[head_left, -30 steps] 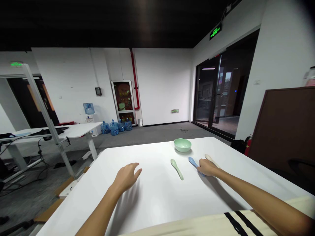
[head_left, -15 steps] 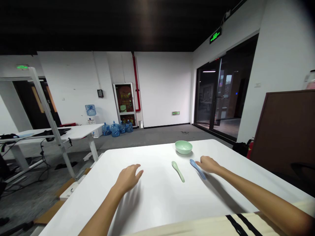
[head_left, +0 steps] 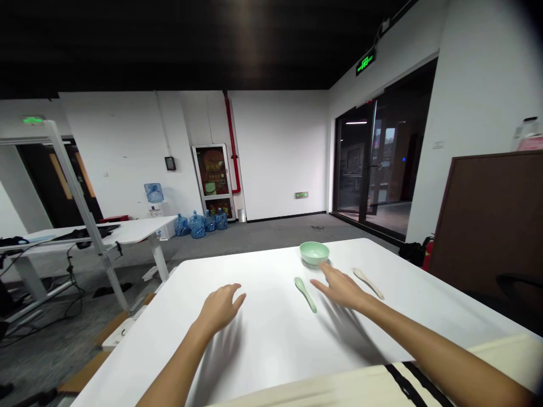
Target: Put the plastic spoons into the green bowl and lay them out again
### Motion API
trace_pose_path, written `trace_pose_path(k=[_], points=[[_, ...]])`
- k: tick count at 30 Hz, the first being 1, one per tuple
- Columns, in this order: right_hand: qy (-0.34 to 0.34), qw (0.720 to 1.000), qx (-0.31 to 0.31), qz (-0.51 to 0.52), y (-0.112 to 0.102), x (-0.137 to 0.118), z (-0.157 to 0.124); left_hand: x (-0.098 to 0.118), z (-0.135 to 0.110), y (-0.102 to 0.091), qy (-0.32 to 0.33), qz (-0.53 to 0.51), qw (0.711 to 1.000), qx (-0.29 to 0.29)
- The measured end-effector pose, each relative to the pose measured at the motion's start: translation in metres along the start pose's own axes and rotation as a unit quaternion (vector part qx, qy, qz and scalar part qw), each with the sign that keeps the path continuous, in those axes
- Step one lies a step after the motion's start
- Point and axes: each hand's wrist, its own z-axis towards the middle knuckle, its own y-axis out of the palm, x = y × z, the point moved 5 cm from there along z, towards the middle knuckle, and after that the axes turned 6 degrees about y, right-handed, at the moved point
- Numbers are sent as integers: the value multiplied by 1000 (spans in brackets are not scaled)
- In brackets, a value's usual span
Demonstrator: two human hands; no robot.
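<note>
My right hand point(head_left: 341, 287) hovers over the table with thumb and fingers apart, holding nothing. Beneath it a blue spoon is nearly all hidden; only a trace of blue shows. Just left of that hand lies a pale green spoon point(head_left: 305, 294), its bowl end pointing away from me. A beige spoon point(head_left: 368, 282) rests to the right of the hand. Beyond the fingertips stands a light green bowl point(head_left: 314, 254), upright. My left hand point(head_left: 223, 307) is above the left part of the table, fingers spread, with nothing in it.
The white table point(head_left: 263, 339) has its far edge just behind the bowl. A brown cabinet point(head_left: 487, 220) stands off to the right. Another white desk point(head_left: 139, 226) with a metal post is at the left, and blue water bottles point(head_left: 197, 225) stand on the floor behind.
My right hand has shifted left and opened, now covering the blue spoon. The beige spoon, not visible before, now shows on the table at right. My left hand has stayed in place.
</note>
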Motion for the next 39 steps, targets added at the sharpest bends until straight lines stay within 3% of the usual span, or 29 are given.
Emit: trace_pose_path(k=[7,24,29,33,39], points=[[5,999,-43,-15,15,6,-7,1,1,0,3,-2,1000,-2],[-9,1000,-24,-8,15,12,-6,3,0,-2,3,0,1000,-2],[-5,1000,-4,8,3,16,3,1,1,-1,1,1,1000,-1],[26,1000,3,-9,-12,41,27,1,2,1,5,1,1000,-2],[145,986,-2,-80,-17,119,56,1,1,0,0,-1,1000,-4]])
